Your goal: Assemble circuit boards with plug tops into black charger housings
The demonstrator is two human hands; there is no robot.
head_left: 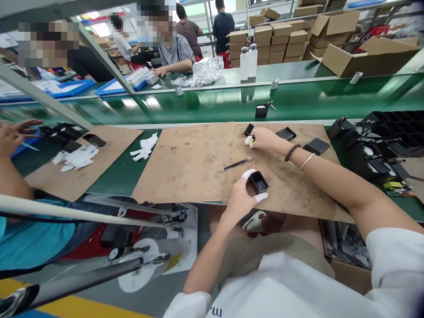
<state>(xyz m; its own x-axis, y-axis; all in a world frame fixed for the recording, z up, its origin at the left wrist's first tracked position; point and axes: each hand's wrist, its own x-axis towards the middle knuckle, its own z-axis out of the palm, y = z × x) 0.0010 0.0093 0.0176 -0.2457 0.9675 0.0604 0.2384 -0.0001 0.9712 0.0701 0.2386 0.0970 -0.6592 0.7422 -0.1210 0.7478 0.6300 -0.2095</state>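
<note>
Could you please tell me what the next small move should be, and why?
Probably bring the right hand, which seems to pinch a small yellow-marked piece, over to the black case: the left hand holds it with its opening facing up.

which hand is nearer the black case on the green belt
Right. The right hand is short of the case; the left hand is farther back, holding an open box.
</note>
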